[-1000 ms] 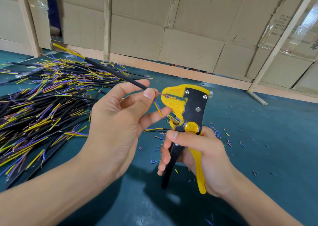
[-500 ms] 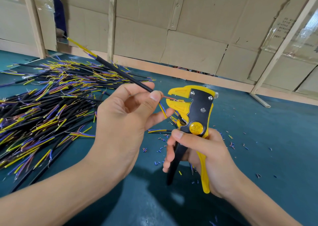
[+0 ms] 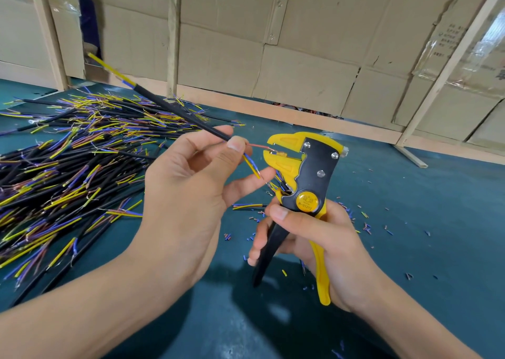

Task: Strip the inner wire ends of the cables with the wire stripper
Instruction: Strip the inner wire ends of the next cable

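From the head view, the left hand (image 3: 185, 192) pinches a black cable (image 3: 175, 110) between thumb and forefinger, the cable slanting up and away to the left. Its pink inner wire (image 3: 259, 147) reaches into the yellow head of the wire stripper (image 3: 306, 178), while the blue and yellow wires bend down beside it. The right hand (image 3: 322, 246) grips the stripper's handles. A cable pile (image 3: 68, 167) lies on the green bench (image 3: 437, 222) at left, with insulation scraps (image 3: 366, 222) scattered near the right hand.
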Available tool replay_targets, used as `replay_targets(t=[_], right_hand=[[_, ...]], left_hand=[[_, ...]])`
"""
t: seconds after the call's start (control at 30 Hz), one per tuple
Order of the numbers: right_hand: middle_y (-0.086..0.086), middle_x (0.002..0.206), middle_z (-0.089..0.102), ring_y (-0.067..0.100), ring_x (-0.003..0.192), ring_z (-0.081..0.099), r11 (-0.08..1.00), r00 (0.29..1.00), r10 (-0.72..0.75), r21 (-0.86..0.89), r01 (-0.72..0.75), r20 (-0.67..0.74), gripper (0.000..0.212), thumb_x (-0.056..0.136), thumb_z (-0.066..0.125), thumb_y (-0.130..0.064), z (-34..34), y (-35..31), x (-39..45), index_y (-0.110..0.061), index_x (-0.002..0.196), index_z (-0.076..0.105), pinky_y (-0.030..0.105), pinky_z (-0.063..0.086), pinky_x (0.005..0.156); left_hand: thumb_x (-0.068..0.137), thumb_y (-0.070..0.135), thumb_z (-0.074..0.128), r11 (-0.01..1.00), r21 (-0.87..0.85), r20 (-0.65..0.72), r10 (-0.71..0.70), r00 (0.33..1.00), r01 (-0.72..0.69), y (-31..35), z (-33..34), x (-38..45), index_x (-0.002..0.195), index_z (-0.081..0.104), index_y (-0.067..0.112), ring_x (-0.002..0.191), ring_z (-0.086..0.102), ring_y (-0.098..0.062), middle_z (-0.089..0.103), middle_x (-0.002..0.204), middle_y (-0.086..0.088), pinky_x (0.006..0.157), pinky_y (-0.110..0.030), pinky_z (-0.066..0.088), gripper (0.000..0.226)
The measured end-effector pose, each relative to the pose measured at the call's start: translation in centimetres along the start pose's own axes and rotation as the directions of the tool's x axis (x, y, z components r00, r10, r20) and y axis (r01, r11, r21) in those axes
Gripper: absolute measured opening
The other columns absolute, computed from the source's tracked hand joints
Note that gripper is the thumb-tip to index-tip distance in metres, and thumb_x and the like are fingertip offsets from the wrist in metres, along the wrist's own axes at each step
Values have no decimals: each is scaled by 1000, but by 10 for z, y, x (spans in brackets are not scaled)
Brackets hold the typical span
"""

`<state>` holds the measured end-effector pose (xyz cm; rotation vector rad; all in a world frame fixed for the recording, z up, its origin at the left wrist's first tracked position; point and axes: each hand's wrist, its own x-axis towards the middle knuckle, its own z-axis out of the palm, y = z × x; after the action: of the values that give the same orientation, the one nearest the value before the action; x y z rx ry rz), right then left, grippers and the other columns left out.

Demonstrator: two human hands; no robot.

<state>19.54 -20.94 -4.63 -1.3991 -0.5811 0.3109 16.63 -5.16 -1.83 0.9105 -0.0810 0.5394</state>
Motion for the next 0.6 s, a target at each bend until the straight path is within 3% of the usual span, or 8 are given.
replay_targets(t=[0.33,0.6], right_hand=[[20,76,69,42,68,68,999,1000,-3,-32,3,0,13,91,66,-20,1,-2,0,-15,80,71,63,56,78],[18,78,70,40,69,70,1000,999,-8,-28,9,32,12,89,67,-27,0,-1,0,-17,84,72,61,58,78]], left_hand=[[86,4,67,1000,14,17,-6,1000,6,-3,-1,0,96,66,4,75,72,-24,68,87,-17,71,-41,62,10],[89,3,67,1000,23,-7,5,1000,-5,-2,0,0,94,66,2,76,70,-23,67,88,-19,70,-42,63,6]])
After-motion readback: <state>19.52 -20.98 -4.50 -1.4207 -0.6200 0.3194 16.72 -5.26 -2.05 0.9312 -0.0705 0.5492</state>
